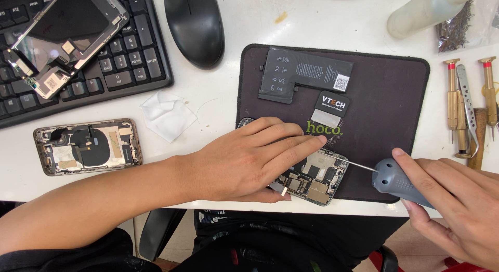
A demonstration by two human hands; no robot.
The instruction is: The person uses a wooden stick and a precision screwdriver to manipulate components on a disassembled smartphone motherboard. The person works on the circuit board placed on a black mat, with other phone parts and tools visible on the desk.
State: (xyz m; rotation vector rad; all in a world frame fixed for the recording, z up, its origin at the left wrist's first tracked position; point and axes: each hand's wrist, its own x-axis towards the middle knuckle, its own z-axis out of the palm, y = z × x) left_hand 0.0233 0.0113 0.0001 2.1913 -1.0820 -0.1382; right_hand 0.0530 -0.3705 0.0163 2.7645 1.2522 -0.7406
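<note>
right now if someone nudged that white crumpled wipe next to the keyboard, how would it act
The white wipe looks thin and creased, so probably floppy and very light. It lies loose on the white table, so it would likely slide or lift at a slight push rather than roll.

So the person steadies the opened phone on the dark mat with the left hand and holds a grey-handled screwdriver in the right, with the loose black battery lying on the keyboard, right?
Not quite. The head view shows the black battery lying on the dark mat, above the opened phone, not on the keyboard. The left hand and the right hand with the screwdriver are as you say.
</note>
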